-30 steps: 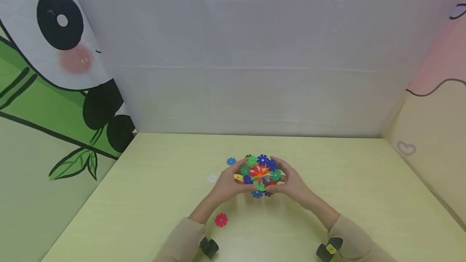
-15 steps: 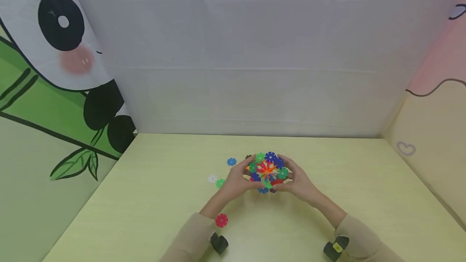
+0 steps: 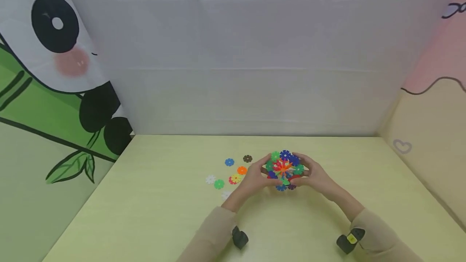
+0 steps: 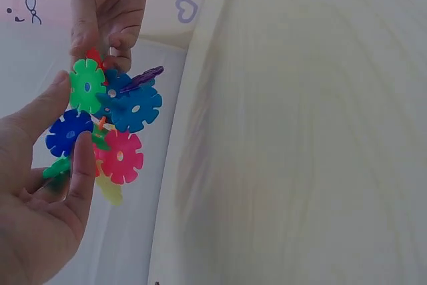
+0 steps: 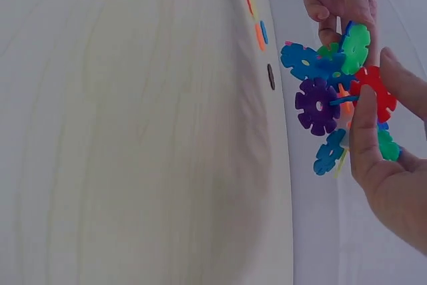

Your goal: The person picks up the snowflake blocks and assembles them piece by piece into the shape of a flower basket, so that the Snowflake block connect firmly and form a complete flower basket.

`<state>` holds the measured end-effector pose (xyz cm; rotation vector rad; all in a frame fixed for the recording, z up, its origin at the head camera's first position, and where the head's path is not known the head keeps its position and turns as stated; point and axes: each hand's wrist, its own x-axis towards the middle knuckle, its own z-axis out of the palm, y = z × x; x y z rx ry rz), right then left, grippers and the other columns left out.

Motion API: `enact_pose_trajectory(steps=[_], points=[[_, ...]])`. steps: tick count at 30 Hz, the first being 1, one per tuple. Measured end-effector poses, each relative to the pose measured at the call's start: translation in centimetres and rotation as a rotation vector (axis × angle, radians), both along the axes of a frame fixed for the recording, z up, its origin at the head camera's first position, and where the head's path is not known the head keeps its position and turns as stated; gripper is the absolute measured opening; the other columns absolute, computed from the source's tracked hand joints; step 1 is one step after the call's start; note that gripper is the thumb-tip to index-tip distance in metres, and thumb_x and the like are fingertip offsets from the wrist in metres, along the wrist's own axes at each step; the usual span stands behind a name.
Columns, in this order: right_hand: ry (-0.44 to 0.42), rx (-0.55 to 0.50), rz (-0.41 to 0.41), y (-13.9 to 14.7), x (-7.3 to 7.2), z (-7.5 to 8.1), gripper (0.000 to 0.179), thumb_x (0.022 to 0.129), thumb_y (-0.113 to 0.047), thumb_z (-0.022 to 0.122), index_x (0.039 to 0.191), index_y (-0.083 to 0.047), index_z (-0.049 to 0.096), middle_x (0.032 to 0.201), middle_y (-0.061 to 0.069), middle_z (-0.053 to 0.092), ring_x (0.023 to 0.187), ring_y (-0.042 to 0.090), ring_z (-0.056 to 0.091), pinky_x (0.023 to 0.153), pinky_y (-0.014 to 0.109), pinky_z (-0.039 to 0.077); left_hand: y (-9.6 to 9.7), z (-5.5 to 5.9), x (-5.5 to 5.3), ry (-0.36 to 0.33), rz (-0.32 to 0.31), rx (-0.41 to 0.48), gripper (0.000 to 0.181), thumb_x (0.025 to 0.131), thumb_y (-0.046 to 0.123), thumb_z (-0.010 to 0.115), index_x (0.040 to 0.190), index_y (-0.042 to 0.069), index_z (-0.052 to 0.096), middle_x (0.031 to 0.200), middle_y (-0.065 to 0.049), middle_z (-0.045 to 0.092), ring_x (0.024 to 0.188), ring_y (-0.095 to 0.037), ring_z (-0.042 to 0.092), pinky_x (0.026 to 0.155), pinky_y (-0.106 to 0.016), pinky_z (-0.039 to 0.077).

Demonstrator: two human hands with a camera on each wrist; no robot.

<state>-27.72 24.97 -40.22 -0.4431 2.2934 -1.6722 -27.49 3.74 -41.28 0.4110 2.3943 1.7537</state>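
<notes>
Head view, nearest first: beige, softly wrinkled sleeves [image 3: 209, 229], with a dark, blocky device [image 3: 240, 238] at each wrist.

Left hand [image 3: 256, 178] and right hand [image 3: 316, 178]: fingers [image 3: 303, 158] parted from thumbs, bent about opposite sides of one cluster [image 3: 283, 167], which both grip above the surface, right of centre.

Cluster: thin, smooth plastic discs with notched, petal-like rims, set at varied angles into a rounded, openwork form. Green, blue, red, orange and purple noted; small central holes visible in the wrist views.

Loose discs lie flat left of the cluster: white disc [image 3: 210, 179], green disc [image 3: 219, 184], yellow disc [image 3: 236, 178] overlapping a red disc [image 3: 231, 180], orange disc [image 3: 242, 170], blue disc [image 3: 229, 162], brown disc [image 3: 247, 158]. A second white disc [image 3: 225, 194] lies close to the left forearm.

Surface [image 3: 164, 197]: pale yellow, with faint wood-like grain. Behind it: a creased white sheet [image 3: 255, 51].
</notes>
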Motion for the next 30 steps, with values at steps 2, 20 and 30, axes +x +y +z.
enact_pose_trajectory(steps=[2,20,30], points=[[-0.006,0.008,0.001,0.5,-0.3,-0.2,0.085,0.075,-0.009,0.072,0.142,-0.006,0.02,0.139,0.026,0.029,0.115,0.045,0.045,0.084,0.041,0.05,0.5,-0.4,-0.4,-0.013,-0.007,0.005,0.085,0.069,0.019,0.079,0.14,0.012,0.034,0.119,-0.004,0.054,0.085,-0.012,0.056,0.064,-0.021,0.05],[-0.083,0.007,0.035,4.0,-2.1,-1.9,0.084,0.078,-0.012,0.07,0.143,-0.003,0.016,0.138,0.033,0.024,0.103,0.036,0.055,0.079,0.038,0.051,4.2,-3.2,-2.8,-0.088,-0.019,0.064,0.083,0.07,0.015,0.078,0.139,0.006,0.033,0.112,-0.007,0.059,0.078,-0.011,0.061,0.061,-0.024,0.052],[-0.116,0.04,0.09,5.2,-2.7,-2.5,0.083,0.08,-0.01,0.067,0.143,-0.005,0.014,0.137,0.032,0.027,0.095,0.027,0.058,0.072,0.04,0.051,4.6,-3.2,-2.8,-0.136,0.015,0.074,0.077,0.072,0.015,0.077,0.137,0.005,0.037,0.108,-0.01,0.061,0.082,-0.016,0.061,0.061,-0.029,0.054]])
